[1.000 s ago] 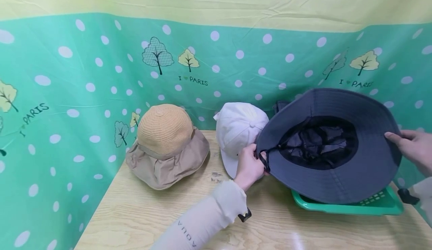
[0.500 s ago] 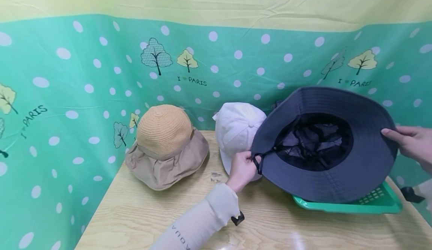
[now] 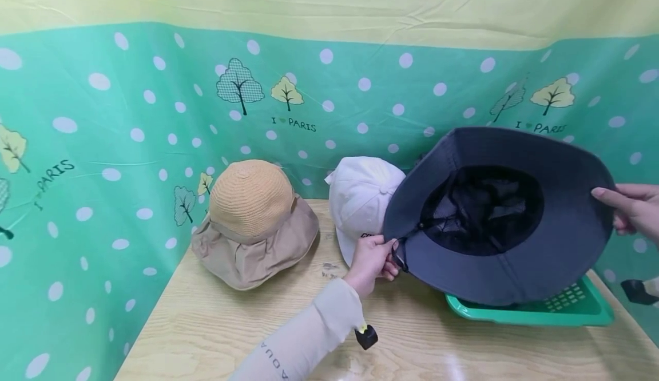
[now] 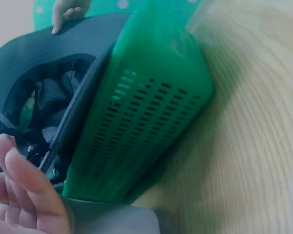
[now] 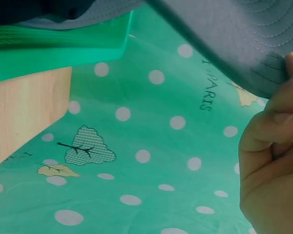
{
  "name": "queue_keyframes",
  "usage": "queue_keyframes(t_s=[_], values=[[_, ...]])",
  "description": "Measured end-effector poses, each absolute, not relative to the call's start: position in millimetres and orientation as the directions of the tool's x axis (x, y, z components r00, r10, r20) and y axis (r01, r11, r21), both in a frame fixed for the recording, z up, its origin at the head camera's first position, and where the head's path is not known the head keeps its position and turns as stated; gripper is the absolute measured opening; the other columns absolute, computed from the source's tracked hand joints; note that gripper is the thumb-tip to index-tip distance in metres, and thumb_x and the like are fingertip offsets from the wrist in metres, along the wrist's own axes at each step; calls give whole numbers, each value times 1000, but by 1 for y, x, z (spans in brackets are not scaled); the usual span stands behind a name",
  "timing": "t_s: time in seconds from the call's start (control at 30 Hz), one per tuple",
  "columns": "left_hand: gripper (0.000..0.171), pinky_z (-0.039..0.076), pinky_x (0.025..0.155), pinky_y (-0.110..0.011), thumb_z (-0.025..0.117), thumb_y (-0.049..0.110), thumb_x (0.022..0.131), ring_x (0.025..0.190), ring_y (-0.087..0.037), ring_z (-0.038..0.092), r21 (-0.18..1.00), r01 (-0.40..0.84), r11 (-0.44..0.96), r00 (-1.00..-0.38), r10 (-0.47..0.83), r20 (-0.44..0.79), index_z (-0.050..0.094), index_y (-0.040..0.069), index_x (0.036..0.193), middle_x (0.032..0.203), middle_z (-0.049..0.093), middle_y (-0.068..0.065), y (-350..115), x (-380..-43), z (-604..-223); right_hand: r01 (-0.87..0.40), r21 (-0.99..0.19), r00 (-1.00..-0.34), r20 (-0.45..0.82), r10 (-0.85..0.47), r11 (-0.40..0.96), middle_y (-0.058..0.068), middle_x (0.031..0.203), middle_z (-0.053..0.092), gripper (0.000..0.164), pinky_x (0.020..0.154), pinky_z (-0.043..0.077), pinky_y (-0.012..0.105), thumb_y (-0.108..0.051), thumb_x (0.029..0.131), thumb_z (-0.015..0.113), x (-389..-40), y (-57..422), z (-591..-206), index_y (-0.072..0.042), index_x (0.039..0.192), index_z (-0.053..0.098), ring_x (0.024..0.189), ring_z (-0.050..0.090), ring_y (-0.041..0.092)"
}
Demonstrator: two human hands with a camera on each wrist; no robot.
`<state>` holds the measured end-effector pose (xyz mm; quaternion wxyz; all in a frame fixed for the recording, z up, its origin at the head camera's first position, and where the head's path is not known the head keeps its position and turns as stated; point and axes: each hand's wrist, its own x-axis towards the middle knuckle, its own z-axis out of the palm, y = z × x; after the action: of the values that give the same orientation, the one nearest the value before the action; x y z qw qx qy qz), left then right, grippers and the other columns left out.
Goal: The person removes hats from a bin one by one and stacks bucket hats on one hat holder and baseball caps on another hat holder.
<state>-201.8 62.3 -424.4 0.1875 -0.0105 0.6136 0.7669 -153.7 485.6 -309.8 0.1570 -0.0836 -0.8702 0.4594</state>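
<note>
A dark grey wide-brimmed sun hat (image 3: 561,249) is held up with its underside and black mesh lining facing the head camera. My left hand (image 3: 369,264) pinches the left edge of its brim, where a black cord loop (image 3: 399,255) hangs. On the opposite edge, my right hand (image 3: 635,209) grips the brim between thumb and fingers; the right wrist view shows the fingers (image 5: 268,131) curled at the brim (image 5: 234,44). Just below the hat is a green basket (image 3: 530,317), partly hidden by it, with perforated walls (image 4: 141,107) in the left wrist view.
A white baseball cap (image 3: 360,198) stands behind my left hand, partly covered by the grey hat. Further left sits a straw-crowned hat with a beige brim (image 3: 252,203). A green dotted curtain (image 3: 128,158) backs the wooden table (image 3: 206,324).
The sun hat shifts slightly left, then its right side rises a little with my right hand. My left hand moves slightly left and its fingers curl more at the brim.
</note>
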Motion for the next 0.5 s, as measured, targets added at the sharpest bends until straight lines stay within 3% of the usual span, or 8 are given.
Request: queue_keyframes(t_s=[0.23,0.5], values=[[14,49,45,-24,58,15,95,47,-12,58,870,-409,-276,-875,389,-288,62,5,87,69,67,-11,65,-206,-423,-34,-844,-929,224,294,536,-16,54,62,30,40,27,28,-22,100,51,-152,485,-303,-45,82,60,42,54,6],[7,49,54,-25,55,11,96,58,-14,59,793,-491,-361,-838,443,-318,59,6,97,73,65,-9,79,-208,-413,-116,-808,-929,294,224,577,-35,76,61,22,46,39,18,-23,101,47,-152,490,-302,-43,100,54,59,60,-9]])
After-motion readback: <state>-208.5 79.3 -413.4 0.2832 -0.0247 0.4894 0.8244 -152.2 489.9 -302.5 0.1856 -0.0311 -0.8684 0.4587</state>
